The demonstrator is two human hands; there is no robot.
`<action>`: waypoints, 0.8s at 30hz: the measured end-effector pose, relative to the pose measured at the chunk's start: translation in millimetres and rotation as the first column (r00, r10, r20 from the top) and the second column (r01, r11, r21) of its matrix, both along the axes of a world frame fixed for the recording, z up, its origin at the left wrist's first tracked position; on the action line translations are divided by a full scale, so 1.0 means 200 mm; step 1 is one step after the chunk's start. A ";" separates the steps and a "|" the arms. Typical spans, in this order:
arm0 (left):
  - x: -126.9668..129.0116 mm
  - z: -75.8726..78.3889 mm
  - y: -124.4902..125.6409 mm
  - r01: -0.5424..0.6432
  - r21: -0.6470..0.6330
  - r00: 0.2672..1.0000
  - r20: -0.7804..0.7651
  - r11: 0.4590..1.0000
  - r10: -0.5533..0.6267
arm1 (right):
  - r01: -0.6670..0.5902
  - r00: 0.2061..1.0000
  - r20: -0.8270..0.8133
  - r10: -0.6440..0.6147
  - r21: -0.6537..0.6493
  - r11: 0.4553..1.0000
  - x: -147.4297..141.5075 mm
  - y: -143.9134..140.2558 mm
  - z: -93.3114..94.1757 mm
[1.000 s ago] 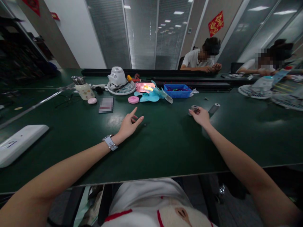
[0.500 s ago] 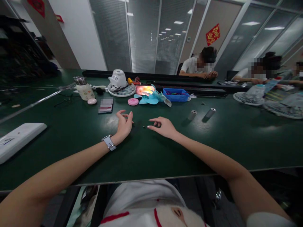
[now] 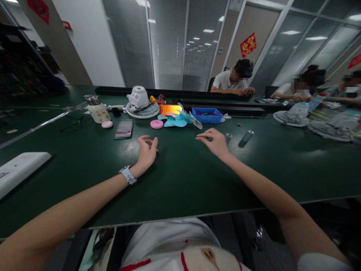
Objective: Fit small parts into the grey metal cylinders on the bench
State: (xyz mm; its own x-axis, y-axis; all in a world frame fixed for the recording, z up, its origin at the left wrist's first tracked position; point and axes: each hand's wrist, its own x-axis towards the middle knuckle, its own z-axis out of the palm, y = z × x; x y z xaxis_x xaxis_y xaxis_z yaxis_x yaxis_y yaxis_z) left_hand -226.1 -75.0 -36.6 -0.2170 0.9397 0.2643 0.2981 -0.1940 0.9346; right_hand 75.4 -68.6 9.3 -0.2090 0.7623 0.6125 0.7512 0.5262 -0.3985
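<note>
My left hand (image 3: 146,152), with a white watch (image 3: 128,175) on the wrist, rests on the dark green table (image 3: 183,180), fingers loosely curled and apart, holding nothing. My right hand (image 3: 216,142) hovers just left of a short metal cylinder (image 3: 228,136), with thumb and forefinger pinched together. A second, longer metal cylinder (image 3: 248,134) lies to the right of the first. The small dark part that lay between my hands no longer shows on the table.
Along the far side lie a white fan housing on its grille (image 3: 141,105), a lit phone (image 3: 170,109), light-blue fan blades (image 3: 179,120), a pink disc (image 3: 156,124), a blue tray (image 3: 207,114) and a patterned flask (image 3: 97,111). A white box (image 3: 19,169) lies far left. People sit opposite.
My right hand left the cylinders, reached to the small dark part near my left hand, then moved back right with fingers pinched. My left hand curled and stayed put.
</note>
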 end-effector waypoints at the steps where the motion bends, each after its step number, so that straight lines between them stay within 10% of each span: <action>1: 0.00 0.00 0.00 0.006 -0.006 1.000 -0.008 1.000 -0.006 | 0.128 0.992 -0.009 -0.128 0.070 0.989 0.13 0.01 0.03; 7: 0.01 0.04 -0.02 0.012 -0.036 0.999 -0.038 0.999 -0.014 | 0.540 0.841 -0.023 -0.540 0.008 0.841 0.62 0.09 0.04; 24: 0.02 0.05 -0.03 0.041 -0.038 0.997 -0.060 0.998 -0.043 | 0.524 0.842 -0.025 -0.539 -0.196 0.829 0.58 0.14 -0.02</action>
State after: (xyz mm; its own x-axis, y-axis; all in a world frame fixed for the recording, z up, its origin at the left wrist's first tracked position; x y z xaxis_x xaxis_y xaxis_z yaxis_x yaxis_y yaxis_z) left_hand -222.8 -80.6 -27.3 -0.1613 0.9571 0.2407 0.3473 -0.1732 0.9216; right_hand 191.5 -41.1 4.7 0.3009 0.8377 0.4558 0.8581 -0.0293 -0.5127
